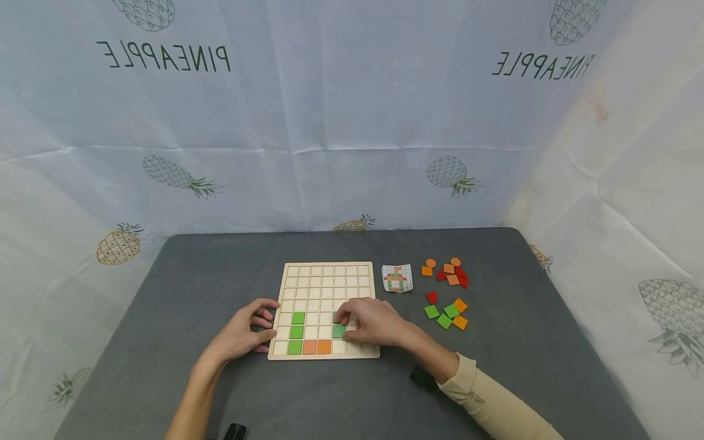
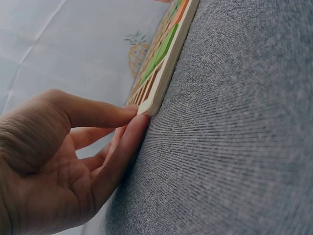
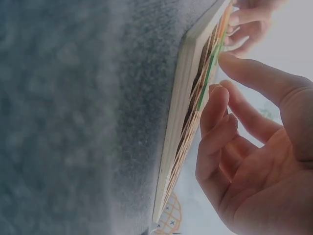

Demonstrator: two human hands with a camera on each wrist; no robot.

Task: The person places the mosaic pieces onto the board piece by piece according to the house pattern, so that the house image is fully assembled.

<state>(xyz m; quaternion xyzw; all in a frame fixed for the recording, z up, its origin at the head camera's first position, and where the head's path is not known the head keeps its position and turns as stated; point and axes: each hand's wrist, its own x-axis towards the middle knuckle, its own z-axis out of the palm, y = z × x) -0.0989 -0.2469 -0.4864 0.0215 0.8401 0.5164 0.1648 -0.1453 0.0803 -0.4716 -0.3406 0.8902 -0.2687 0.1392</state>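
A pale wooden grid board (image 1: 327, 292) lies flat on the dark grey table. Green square tiles (image 1: 296, 332) and orange square tiles (image 1: 316, 347) fill cells in its lower left. My left hand (image 1: 247, 330) grips the board's near left corner, thumb and a finger pinching the edge in the left wrist view. Over the board's lower right is my right hand (image 1: 371, 321), its bent fingertips touching a green tile (image 1: 335, 317) that they partly cover. Just below sits another green tile (image 1: 338, 331), near the thumb. In the right wrist view a gap shows between thumb and fingers.
Right of the board lies a small printed pattern card (image 1: 397, 278). Beyond it are loose orange pieces (image 1: 453, 280), red pieces (image 1: 431, 297) and green squares (image 1: 444, 321). A black object (image 1: 423, 377) lies beside the right forearm. A pineapple-print curtain (image 1: 330, 122) hangs behind the table.
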